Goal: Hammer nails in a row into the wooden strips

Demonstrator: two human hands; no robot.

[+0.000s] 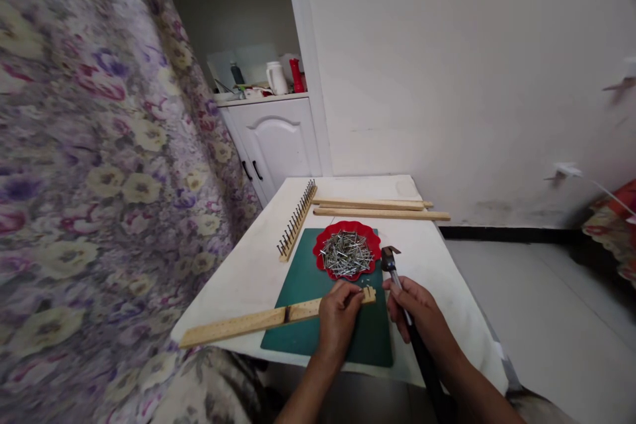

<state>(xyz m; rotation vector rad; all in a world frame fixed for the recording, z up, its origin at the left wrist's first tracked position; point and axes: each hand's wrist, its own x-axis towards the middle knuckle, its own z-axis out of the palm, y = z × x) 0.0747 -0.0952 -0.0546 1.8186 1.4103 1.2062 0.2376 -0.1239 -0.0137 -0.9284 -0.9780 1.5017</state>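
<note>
Wood strip (268, 319) lies slantwise by the front edge of the desk (248, 278), its left end at the front left corner and its other end on the green mat (303, 265). It looks stiff and light, so it could slip or turn if bumped; pressing flat near the right end should keep it still. The left hand (338, 318) is on it there, finger and thumb pinched together, but I cannot tell if a nail is between them. The right hand (417, 315) is closed around the hammer (422, 359). Its head looks heavy, so holding lower on the black handle would give more swing, and up high more control. Thin nails (348, 253) fill the red bowl (374, 240); they look hard, slippery and pokey, best picked up by the middle.
</note>
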